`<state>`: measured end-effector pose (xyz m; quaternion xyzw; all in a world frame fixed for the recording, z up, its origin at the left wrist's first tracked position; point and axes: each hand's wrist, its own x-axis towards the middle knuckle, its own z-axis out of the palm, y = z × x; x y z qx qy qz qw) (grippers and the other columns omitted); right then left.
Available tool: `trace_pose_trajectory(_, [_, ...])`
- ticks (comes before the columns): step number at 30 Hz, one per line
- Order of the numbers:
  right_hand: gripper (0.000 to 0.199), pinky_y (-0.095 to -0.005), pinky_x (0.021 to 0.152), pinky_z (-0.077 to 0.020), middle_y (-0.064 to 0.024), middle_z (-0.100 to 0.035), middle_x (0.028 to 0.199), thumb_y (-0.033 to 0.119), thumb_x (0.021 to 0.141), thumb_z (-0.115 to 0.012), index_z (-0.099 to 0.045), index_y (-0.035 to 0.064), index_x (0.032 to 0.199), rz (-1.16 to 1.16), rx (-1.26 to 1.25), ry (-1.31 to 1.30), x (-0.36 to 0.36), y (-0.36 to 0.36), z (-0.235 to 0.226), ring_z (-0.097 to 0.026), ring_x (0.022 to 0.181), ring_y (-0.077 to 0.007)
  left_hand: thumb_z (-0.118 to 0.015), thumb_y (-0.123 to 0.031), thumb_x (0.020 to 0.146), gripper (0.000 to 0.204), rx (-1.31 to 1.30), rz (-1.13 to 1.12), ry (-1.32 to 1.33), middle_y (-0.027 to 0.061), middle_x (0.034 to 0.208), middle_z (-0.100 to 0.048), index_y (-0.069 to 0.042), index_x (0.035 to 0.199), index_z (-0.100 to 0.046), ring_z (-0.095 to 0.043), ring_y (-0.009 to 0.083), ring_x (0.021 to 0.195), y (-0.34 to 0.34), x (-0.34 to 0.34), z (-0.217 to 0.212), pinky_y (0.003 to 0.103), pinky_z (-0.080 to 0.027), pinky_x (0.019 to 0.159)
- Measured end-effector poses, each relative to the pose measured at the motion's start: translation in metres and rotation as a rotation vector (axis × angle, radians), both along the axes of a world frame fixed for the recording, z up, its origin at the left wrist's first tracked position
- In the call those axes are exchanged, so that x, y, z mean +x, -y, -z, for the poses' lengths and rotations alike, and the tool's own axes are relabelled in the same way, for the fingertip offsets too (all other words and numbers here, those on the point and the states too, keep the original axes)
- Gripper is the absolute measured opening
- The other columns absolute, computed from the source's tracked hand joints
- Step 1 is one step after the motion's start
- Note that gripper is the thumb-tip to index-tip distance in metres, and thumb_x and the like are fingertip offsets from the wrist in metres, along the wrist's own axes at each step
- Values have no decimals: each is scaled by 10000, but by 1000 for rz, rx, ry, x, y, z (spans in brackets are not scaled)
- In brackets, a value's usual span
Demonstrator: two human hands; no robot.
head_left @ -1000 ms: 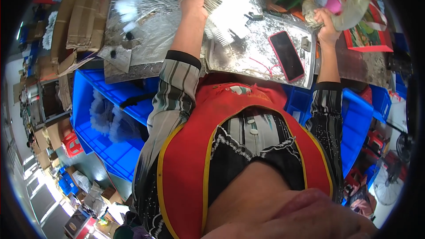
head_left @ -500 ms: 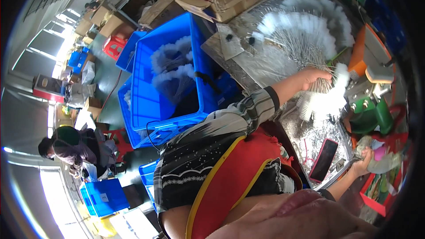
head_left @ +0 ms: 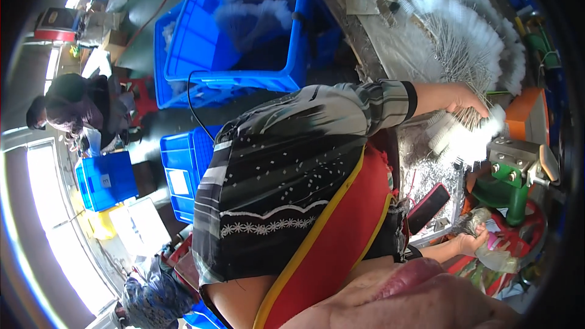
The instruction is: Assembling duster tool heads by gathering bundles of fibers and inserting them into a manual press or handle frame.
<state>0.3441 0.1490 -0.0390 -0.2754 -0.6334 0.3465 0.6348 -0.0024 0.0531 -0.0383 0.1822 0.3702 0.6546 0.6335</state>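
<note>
My left hand (head_left: 466, 99) is closed around the thin wire stems of a bundle of brushes (head_left: 452, 138). Their white bristle heads fan out below the fist, over a shiny silvery work surface (head_left: 420, 167). Beyond this hand lies a large heap of similar white brushes (head_left: 454, 33), stems pointing toward me. Lower in the view, my right hand (head_left: 470, 245) has its fingers wrapped round a crumpled greyish cloth (head_left: 473, 222), whose pale end trails out past the fingers. A dark phone with a red edge (head_left: 428, 209) lies between the hands.
A green metal device with a clamp (head_left: 515, 198) stands right of the bundle, near an orange box (head_left: 525, 111). A red container (head_left: 518, 250) is beside my right hand. Blue crates (head_left: 244, 78) with white brushes stand at left. Two other people (head_left: 76, 106) are farther left.
My view has turned, so the crates, brush heap and left hand shift within it. Both hands keep their holds. A second person has come into view at lower left.
</note>
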Motion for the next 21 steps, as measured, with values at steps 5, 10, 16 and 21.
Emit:
trace_pose_trajectory(5, [147, -340, 665, -456, -96, -451, 505, 16, 656, -486, -447, -28, 521, 44, -85, -20, -16, 10, -7, -506, 555, -204, -631, -166, 706, 267, 91, 235, 130, 72, 811, -593, -23, 913, -544, -592, 158, 699, 16, -18, 3, 270, -498, 643])
trace_pose_trajectory(10, [84, -304, 661, -448, -98, -489, 607, -6, 657, -438, -507, -53, 653, 112, 54, 188, 8, -4, 2, -487, 580, -194, -611, -136, 714, 220, 158, 246, -7, 89, 866, -587, -22, 894, -557, -574, 146, 789, -4, -7, 24, 260, -477, 674])
trace_pose_trajectory(16, [296, -276, 764, -413, -104, -542, 943, 17, 711, -394, -518, -13, 978, 124, -240, 402, 18, 6, 22, -505, 888, -200, -538, -128, 726, 224, 950, -138, -755, 81, 856, -593, -3, 908, -571, -554, 146, 820, 8, -12, 35, 278, -442, 734])
trace_pose_trajectory(21, [97, -283, 601, -459, -83, -559, 620, -65, 679, -469, -546, -25, 635, 280, 238, 351, -20, 25, -17, -544, 526, -179, -560, 7, 670, 218, 72, -68, 107, 120, 821, -585, 47, 883, -534, -578, 198, 716, 0, -12, 24, 293, -480, 668])
